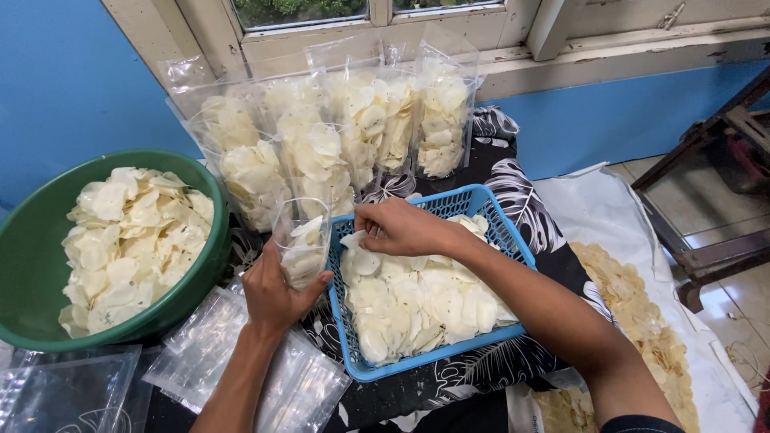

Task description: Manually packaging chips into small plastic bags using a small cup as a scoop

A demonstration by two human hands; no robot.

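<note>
My left hand grips a clear plastic bag held upright, partly filled with pale thin chips. My right hand pinches a few chips at the near-left rim of a blue plastic basket, just beside the bag's mouth. The basket holds a heap of pale chips. Both forearms reach in from the bottom of the view.
A green bowl full of chips sits at the left. Several filled clear bags stand against the window wall. Empty flat bags lie at the front left. Darker chips are spread on white sheeting at the right, beside a wooden frame.
</note>
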